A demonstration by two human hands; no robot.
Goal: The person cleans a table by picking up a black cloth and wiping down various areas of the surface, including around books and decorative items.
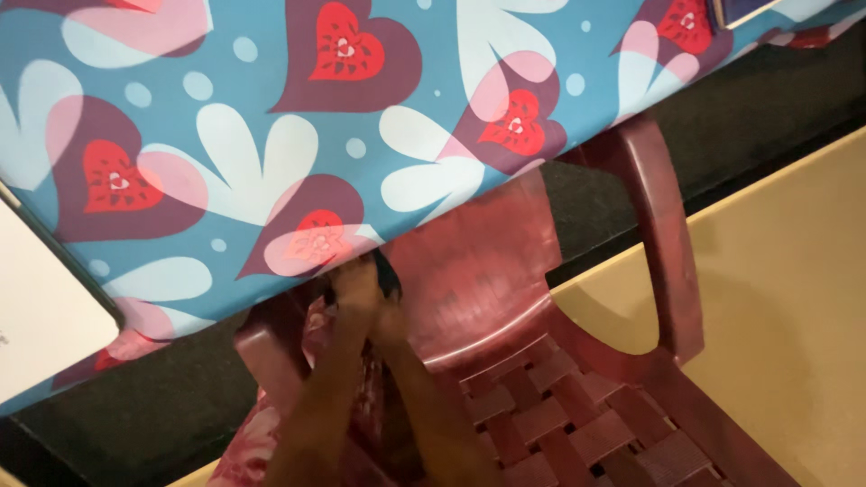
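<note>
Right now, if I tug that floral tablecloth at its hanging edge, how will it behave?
The tablecloth probably acts floppy: its edge drapes over the table above the maroon plastic chair. It looks smooth and slightly glossy, so it may slide. The white tablet lying on it could get dragged along.

We see warm, fairly dim indoor light here, with the colours pushed hard toward saturation. The patterned cloth point(271, 135) is the brightest area, evenly lit and free of glare. Beneath its edge we lose detail: the two hands point(365, 293) sit in deep shadow, smeared by motion blur, fingers impossible to separate. The maroon plastic chair point(559, 361) shows soft sheen along its curved arm and casts a soft shadow onto the yellow floor point(785, 298). The whole frame looks tilted and slightly soft.
</note>
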